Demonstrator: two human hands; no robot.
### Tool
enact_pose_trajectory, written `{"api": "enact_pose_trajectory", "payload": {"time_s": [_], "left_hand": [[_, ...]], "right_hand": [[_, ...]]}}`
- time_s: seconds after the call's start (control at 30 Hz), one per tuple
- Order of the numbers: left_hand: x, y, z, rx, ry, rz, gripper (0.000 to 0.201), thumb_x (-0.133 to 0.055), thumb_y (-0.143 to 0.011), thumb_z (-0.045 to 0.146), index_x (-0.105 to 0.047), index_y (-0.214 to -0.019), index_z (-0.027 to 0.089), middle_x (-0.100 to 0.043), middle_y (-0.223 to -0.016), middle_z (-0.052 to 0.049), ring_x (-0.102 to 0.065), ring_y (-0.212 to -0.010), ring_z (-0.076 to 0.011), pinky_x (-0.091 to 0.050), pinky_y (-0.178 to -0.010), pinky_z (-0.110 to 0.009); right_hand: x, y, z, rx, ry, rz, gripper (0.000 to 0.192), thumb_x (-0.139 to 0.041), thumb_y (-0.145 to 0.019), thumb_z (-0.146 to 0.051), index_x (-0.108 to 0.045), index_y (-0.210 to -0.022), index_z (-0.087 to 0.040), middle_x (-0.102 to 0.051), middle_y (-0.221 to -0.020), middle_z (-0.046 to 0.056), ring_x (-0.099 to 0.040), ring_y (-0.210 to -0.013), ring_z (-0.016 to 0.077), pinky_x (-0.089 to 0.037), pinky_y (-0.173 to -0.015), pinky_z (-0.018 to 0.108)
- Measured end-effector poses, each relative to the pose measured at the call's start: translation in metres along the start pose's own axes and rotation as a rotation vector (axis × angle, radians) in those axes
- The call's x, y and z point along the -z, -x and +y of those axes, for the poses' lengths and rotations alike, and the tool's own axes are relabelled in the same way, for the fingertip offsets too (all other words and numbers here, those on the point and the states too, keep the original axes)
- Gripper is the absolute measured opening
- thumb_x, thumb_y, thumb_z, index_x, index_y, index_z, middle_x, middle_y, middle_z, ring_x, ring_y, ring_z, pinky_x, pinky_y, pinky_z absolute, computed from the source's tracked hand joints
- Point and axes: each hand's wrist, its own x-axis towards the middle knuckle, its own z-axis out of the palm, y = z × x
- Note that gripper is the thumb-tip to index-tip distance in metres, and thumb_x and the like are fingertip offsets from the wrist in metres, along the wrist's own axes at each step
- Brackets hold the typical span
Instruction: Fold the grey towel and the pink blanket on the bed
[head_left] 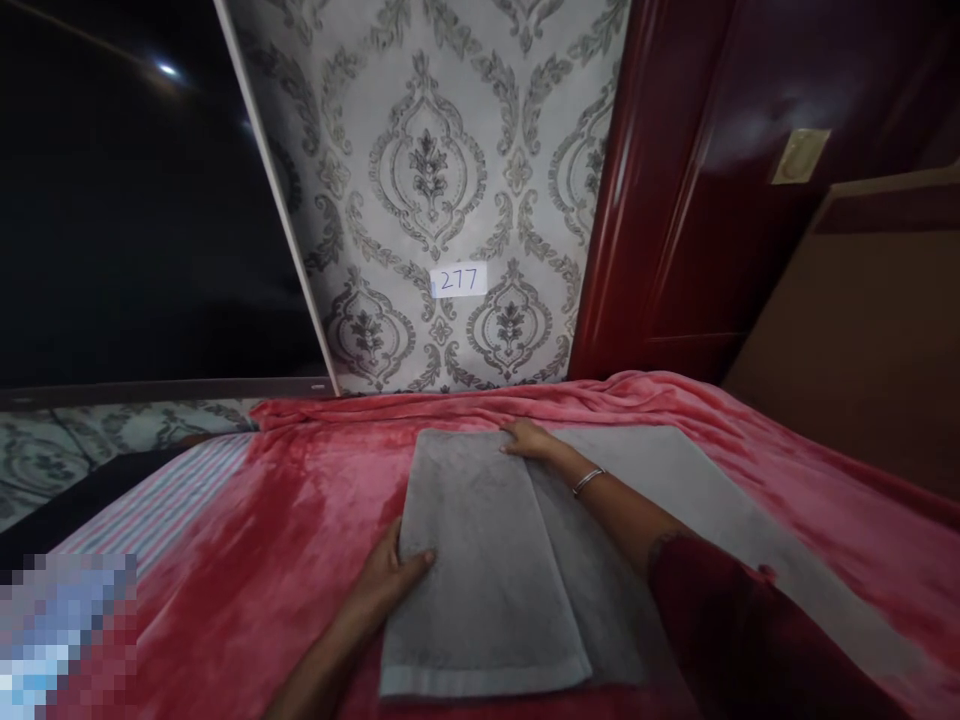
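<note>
A grey towel (480, 580) lies on a red blanket, its left part folded over toward the right in a long flap. The flap has a paler band along its near end. At the left fold, my left hand (394, 570) grips the towel, thumb on top and the other fingers partly hidden at the edge. My right hand (529, 440), with a thin bracelet at its wrist, holds the flap's far right corner between thumb and fingers. The right forearm crosses over the unfolded part of the towel, which extends to the right.
The red plush blanket (277, 560) spreads around the towel and bunches up along the wall. A large dark screen (150, 220) stands at the left. Behind are patterned wallpaper with a "277" label (458, 280) and a dark red door (675, 200). A brown panel (862, 330) is at right.
</note>
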Motion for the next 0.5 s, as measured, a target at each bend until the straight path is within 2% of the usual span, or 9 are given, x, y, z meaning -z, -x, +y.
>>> {"api": "enact_pose_trajectory", "payload": {"time_s": [0.1,0.2,0.37,0.5], "left_hand": [[-0.003,0.002,0.002,-0.047,-0.040,0.049,0.080,-0.077,-0.058,0.055,-0.054,-0.128,0.024,-0.062,-0.131,-0.014,-0.055,-0.126,-0.0378,-0.045,-0.105,-0.046],[-0.007,0.005,0.004,-0.029,0.003,0.007,0.078,-0.077,-0.060,0.050,-0.052,-0.130,0.023,-0.062,-0.131,-0.014,-0.057,-0.123,-0.0366,-0.047,-0.102,-0.044],[-0.011,0.011,0.010,-0.076,0.102,0.016,0.077,-0.075,-0.065,0.047,-0.049,-0.130,0.016,-0.062,-0.127,-0.015,-0.059,-0.118,-0.0350,-0.048,-0.100,-0.046],[-0.012,0.018,0.024,-0.065,0.173,0.024,0.078,-0.077,-0.065,0.045,-0.049,-0.131,0.015,-0.064,-0.124,-0.016,-0.061,-0.114,-0.0346,-0.051,-0.096,-0.046]], "right_hand": [[0.000,-0.005,0.007,-0.002,0.004,-0.001,0.050,-0.072,-0.074,-0.038,-0.069,-0.122,-0.024,-0.068,-0.125,0.009,-0.061,-0.116,0.0331,-0.045,-0.100,0.044],[-0.003,-0.002,0.010,-0.013,-0.011,0.048,0.045,-0.071,-0.074,-0.035,-0.070,-0.116,-0.020,-0.069,-0.120,0.012,-0.060,-0.114,0.0341,-0.045,-0.097,0.043],[-0.010,0.008,0.007,-0.038,-0.070,0.158,0.031,-0.067,-0.078,-0.029,-0.068,-0.107,-0.018,-0.070,-0.109,0.010,-0.062,-0.103,0.0280,-0.046,-0.087,0.035],[0.001,0.010,0.000,-0.056,-0.114,0.236,0.022,-0.065,-0.077,-0.024,-0.065,-0.098,-0.017,-0.071,-0.096,0.006,-0.062,-0.089,0.0217,-0.043,-0.077,0.028]]}}
